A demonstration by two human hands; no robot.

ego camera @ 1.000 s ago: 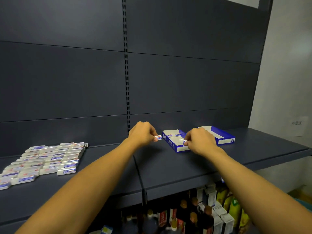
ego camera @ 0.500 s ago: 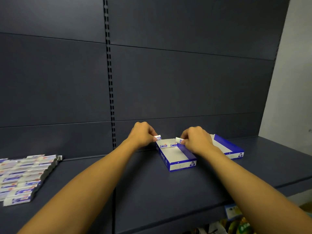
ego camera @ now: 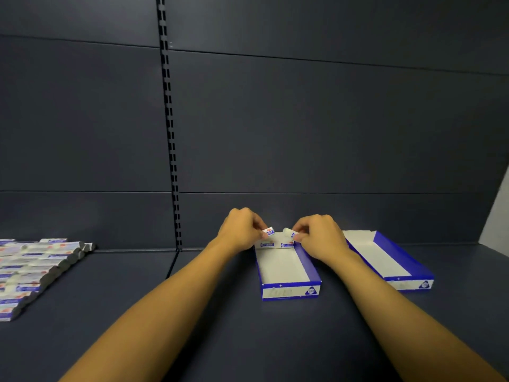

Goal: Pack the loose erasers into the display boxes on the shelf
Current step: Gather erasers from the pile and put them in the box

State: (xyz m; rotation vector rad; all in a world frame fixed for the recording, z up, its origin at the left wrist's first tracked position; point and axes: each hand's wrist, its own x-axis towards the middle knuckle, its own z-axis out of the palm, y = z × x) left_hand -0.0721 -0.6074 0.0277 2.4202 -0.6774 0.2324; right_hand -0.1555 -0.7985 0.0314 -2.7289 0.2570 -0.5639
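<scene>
Dark steel shelf (ego camera: 248, 340) runs under both my forearms, nothing on it close to me. Further out, the near box (ego camera: 287, 271) sits square in front of me, blue walls and a white floor that is bare except at its far end, where two erasers (ego camera: 276, 245) already lie side by side. Just to its right, the second box (ego camera: 385, 257) looks unfilled as far as I can see into it.

Above the far end of the near box, my left hand (ego camera: 242, 230) pinches one eraser (ego camera: 268, 232) between thumb and fingers, and my right hand (ego camera: 319, 238) pinches another eraser (ego camera: 288, 232) the same way, the two nearly meeting over the laid row. Neither has been set down yet.

Off to the left, well apart from the boxes, the loose pile (ego camera: 35, 271) lies in neat rows, and it runs past the frame edge, so I cannot count it.

By my reckoning the job has barely begun: one short row started, two pieces in hand, nearly the whole pile and one whole box left.
</scene>
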